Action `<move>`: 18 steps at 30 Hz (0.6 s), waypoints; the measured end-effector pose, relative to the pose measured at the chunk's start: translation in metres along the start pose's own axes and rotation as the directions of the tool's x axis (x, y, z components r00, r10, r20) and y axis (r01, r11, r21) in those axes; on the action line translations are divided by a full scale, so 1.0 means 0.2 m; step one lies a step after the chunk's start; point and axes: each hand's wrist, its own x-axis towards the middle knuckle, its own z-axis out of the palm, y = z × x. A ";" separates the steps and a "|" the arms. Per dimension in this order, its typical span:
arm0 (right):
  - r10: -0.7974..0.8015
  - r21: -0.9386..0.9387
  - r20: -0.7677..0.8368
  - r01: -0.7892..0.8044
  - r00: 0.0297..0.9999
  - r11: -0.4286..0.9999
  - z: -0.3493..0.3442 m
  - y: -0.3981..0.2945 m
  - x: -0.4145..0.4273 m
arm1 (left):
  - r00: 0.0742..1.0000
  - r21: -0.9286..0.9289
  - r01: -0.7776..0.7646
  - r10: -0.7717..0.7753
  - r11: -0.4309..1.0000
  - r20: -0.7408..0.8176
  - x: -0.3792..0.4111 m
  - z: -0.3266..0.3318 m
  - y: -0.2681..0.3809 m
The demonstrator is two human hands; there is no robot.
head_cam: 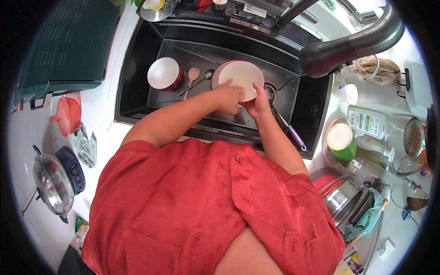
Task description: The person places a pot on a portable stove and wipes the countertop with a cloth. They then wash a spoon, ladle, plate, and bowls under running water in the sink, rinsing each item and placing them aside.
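Note:
Over the black sink (192,50), a white bowl with a red rim (242,74) is tilted toward me. My right hand (259,103) grips it at the near right side, thumb along the rim. Fingers of my left hand (229,98) rest at the bowl's near left rim and inside it; whether they pinch it is hidden. Behind this bowl shows part of another red-rimmed dish (215,77). To the left in the sink stand a white-lined, red-sided bowl (164,73), a wooden spoon (193,75) and a metal spoon (197,83).
A purple-handled metal utensil (295,135) leans in the sink's right side. The dark faucet (350,46) arches over the right rim. On the right counter lie a cut green-skinned gourd (343,144), a plastic bottle (367,122) and a steel pot (342,199). A red funnel (68,115) stands left.

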 end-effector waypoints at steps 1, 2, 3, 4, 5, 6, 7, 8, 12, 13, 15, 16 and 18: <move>0.002 0.000 -0.006 -0.002 1.000 1.000 0.00 0.00 -0.01 | 0.998 -0.082 -0.061 0.059 0.995 -0.035 0.00 0.01 0.00; 0.005 -0.001 -0.012 -0.005 1.000 1.000 0.00 0.00 -0.02 | 0.997 -0.059 -0.075 0.073 0.995 -0.030 0.01 0.01 -0.01; 0.007 -0.001 -0.023 -0.007 1.000 1.000 0.00 0.00 -0.03 | 0.996 -0.037 -0.092 0.091 0.995 -0.023 0.02 0.00 -0.02; 0.012 -0.013 -0.009 -0.012 1.000 1.000 -0.01 0.00 -0.03 | 0.994 -0.016 -0.108 0.108 0.994 -0.016 0.04 0.00 -0.03; 0.017 -0.025 0.004 -0.017 1.000 1.000 -0.02 0.00 -0.02 | 0.995 0.006 -0.097 0.097 0.995 -0.010 0.05 0.00 -0.04; 0.020 -0.038 0.020 -0.019 1.000 0.999 -0.01 -0.01 -0.02 | 0.996 0.030 -0.084 0.085 0.996 -0.005 0.07 -0.01 -0.05; 0.008 -0.045 -0.009 -0.008 1.000 0.999 0.01 -0.02 -0.02 | 0.997 0.055 -0.072 0.072 0.996 0.000 0.08 -0.02 -0.05; -0.005 -0.053 -0.037 0.003 0.999 0.999 0.03 -0.02 -0.03 | 0.999 0.067 -0.033 0.034 0.997 -0.020 0.08 -0.03 -0.05; -0.068 0.021 -0.014 0.068 0.998 0.997 -0.02 0.00 0.02 | 0.983 0.081 0.148 -0.137 0.986 -0.120 0.08 -0.07 0.02; -0.067 0.026 -0.014 0.067 0.998 0.997 -0.03 0.00 0.03 | 0.971 0.077 0.200 -0.187 0.977 -0.149 0.08 -0.07 0.05; -0.069 0.037 -0.019 0.069 0.997 0.997 -0.05 -0.01 0.04 | 0.953 0.154 0.298 -0.285 0.942 -0.099 0.10 -0.08 0.10; -0.062 0.044 -0.029 0.064 0.998 0.997 -0.05 0.00 0.04 | 0.940 0.194 0.341 -0.332 0.920 -0.077 0.10 -0.10 0.12; -0.051 0.060 -0.049 0.054 0.997 0.997 -0.05 0.01 0.03 | 0.942 0.186 0.266 -0.296 0.946 0.156 0.09 -0.17 0.14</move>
